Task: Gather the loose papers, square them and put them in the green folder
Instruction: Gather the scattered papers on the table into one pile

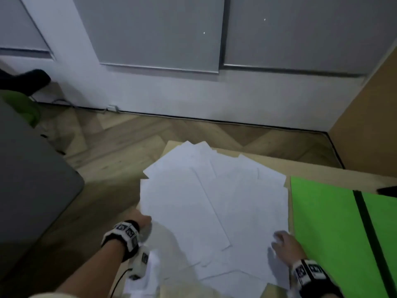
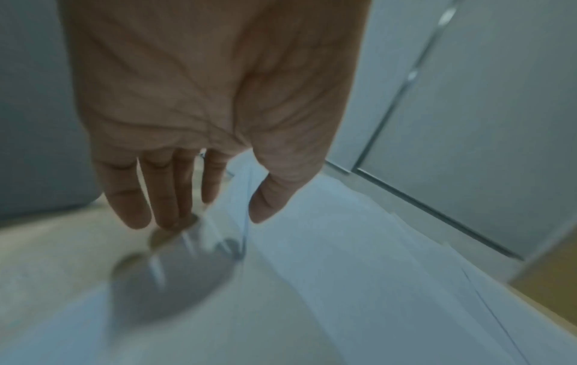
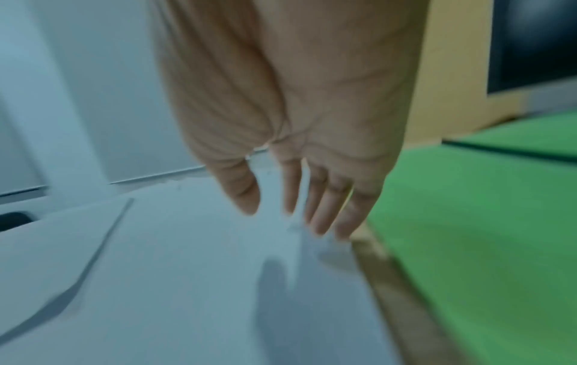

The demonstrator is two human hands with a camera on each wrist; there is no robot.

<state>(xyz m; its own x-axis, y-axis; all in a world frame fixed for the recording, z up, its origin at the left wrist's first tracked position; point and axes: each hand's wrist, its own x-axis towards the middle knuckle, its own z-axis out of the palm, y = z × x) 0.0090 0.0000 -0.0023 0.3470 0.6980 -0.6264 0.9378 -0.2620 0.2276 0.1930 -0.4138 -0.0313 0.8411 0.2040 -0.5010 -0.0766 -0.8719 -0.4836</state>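
Herringbone wood flooring [image 1: 120, 151] runs to a white wall with grey panels [image 1: 159, 33] at the far side, and nearer me stands a pale wooden table [image 1: 318, 168] that carries everything I am working with. Spread over its middle are the loose white papers [image 1: 214, 201], fanned at different angles and overlapping, their far corners reaching the table's far edge and some near sheets hanging toward me. Just to the right of them lies the green folder [image 1: 326, 222], flat on the table, with a dark band [image 1: 365, 222] running along it; a strip of bare wood shows between the folder and the sheets.

My left hand [image 1: 141, 219] is at the left edge of the pile, and from the wrist camera its fingers [image 2: 128, 197] point down, straight and slightly apart, with the thumb [image 2: 268, 197] separate, so it is relaxed and holds nothing. Whether the tips touch the sheets I cannot tell, since that part is blurred.

My right hand [image 1: 283, 244] is over the near right corner of the pile, beside the folder. Its fingers [image 3: 324, 205] are also extended and a little spread, thumb [image 3: 243, 190] apart, gripping nothing.

A grey cushioned seat [image 1: 32, 179] sits on the floor at the left, with something green [image 1: 23, 108] beyond it.
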